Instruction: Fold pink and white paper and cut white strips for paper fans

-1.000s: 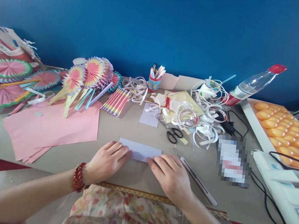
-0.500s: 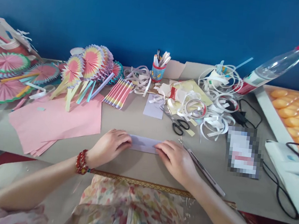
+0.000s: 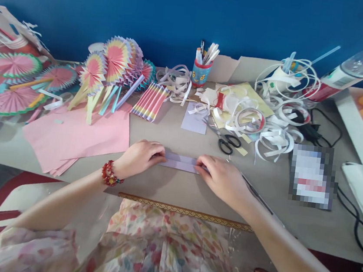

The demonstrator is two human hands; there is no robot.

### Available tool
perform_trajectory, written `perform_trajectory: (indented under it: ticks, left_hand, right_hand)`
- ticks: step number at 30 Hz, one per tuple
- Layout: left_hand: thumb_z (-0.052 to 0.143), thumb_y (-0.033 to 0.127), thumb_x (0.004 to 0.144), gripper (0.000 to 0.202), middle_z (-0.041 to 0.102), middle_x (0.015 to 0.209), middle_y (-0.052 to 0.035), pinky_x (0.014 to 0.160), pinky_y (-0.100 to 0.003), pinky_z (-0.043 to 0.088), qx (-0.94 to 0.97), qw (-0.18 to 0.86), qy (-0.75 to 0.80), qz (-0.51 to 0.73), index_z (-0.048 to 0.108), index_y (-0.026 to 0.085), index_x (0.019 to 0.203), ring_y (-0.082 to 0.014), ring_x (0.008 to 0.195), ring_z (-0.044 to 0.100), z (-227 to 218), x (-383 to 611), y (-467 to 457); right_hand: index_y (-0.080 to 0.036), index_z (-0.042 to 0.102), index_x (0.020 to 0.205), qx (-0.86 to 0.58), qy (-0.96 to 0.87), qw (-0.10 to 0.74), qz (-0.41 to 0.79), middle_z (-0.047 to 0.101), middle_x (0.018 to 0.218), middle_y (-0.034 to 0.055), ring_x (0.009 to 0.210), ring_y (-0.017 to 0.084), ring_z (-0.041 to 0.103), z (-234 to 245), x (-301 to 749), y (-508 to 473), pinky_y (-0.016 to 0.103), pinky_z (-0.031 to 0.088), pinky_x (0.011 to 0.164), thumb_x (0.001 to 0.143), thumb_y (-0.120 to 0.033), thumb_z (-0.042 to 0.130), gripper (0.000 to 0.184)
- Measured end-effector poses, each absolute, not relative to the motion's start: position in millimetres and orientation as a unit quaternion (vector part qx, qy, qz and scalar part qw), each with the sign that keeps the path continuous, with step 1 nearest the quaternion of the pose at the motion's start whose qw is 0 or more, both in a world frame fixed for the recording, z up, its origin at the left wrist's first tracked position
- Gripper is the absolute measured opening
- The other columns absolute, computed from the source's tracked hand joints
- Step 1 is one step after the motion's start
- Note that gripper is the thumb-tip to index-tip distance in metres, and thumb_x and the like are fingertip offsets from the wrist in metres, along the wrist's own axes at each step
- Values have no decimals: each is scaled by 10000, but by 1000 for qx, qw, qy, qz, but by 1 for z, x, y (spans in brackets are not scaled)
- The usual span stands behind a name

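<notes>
A narrow lilac paper strip (image 3: pixel 180 162) with a crease along its length lies on the table in front of me. My left hand (image 3: pixel 143 157) pinches its left end, fingers curled together. At the other end, my right hand (image 3: pixel 218 173) grips the strip between thumb and fingers. Just beyond the strip lie black-handled scissors (image 3: pixel 229 144), and past them a flat lilac paper piece (image 3: pixel 195 118). A slim metallic tool (image 3: pixel 260 196) lies partly hidden beside my right forearm.
Pink paper sheets (image 3: pixel 79 135) spread at left, below pleated paper fans (image 3: pixel 116 58). A pleated striped paper (image 3: pixel 151 101) lies mid-table. Curled white strips (image 3: pixel 275 142) pile at right, near a pen cup (image 3: pixel 201 72) and a tilted bottle (image 3: pixel 356 68).
The view has shifted, so most things sit higher and those at right lie farther right. Both hands keep hold of the strip, whose crease now shows, its near edge seeming folded up.
</notes>
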State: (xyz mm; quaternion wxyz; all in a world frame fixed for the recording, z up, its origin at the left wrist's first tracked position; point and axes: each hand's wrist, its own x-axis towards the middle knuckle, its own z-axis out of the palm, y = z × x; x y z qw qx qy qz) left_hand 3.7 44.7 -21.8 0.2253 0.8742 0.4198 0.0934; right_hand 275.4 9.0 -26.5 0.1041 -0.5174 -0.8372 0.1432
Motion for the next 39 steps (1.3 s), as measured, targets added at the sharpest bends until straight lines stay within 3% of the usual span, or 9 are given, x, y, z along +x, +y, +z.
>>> perform_trajectory:
  ticks: [18, 39]
  left_hand:
    - [461, 370, 993, 262, 614, 834, -11, 715, -252, 379, 892, 262, 359, 78, 599, 186, 867, -159, 776, 568, -20, -8, 58]
    - [485, 332, 981, 211, 610, 840, -10, 763, -267, 394, 895, 253, 355, 94, 591, 193, 864, -166, 785, 575, -25, -9, 54]
  right_hand:
    - [-237, 576, 829, -525, -823, 80, 201, 661, 725, -25, 591, 134, 582, -19, 277, 18, 235, 331, 542, 887, -255, 588, 62]
    - [-234, 572, 843, -533, -818, 64, 204, 667, 757, -16, 608, 137, 577, -16, 275, 17, 234, 311, 542, 896, -266, 571, 62]
